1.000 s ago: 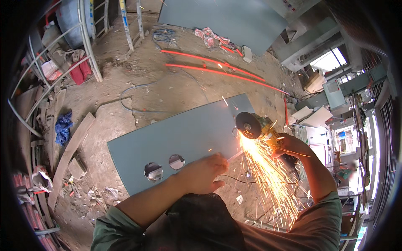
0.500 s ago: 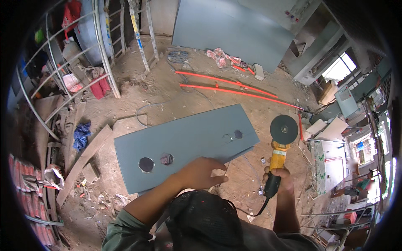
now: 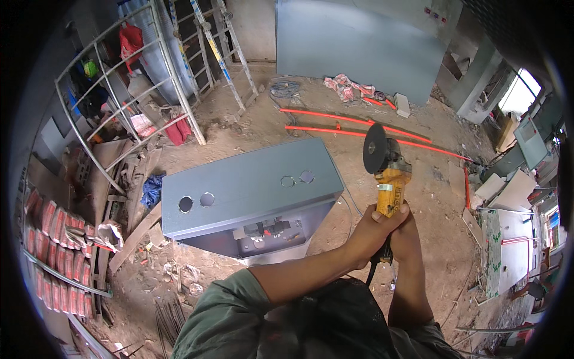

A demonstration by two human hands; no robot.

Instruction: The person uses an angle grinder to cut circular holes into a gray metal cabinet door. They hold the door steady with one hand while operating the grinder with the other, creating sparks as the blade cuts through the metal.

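Observation:
Both of my hands are closed round a yellow and black angle grinder (image 3: 391,186), held upright to the right of a grey metal box. My left hand (image 3: 369,236) wraps the body from the left, and my right hand (image 3: 406,236) grips it from the right, near the cord. The grinder's dark disc (image 3: 375,149) points up and away from me, apart from the box. On the upper face of the grey metal box (image 3: 248,179) are several round cut-outs or marked circles, in pairs near either end. Its near side is open and shows fittings inside.
Orange pipes (image 3: 359,135) lie on the dirt floor beyond the box. A large grey panel (image 3: 359,54) leans at the back, near a stepladder (image 3: 209,45). Metal scaffold frames (image 3: 170,72) and stacked red-and-white packs (image 3: 57,239) stand at the left; boards (image 3: 508,239) lie at the right.
My left hand has left the box and now grips the grinder with my right. The disc has turned more edge-on. The box now shows its open near side.

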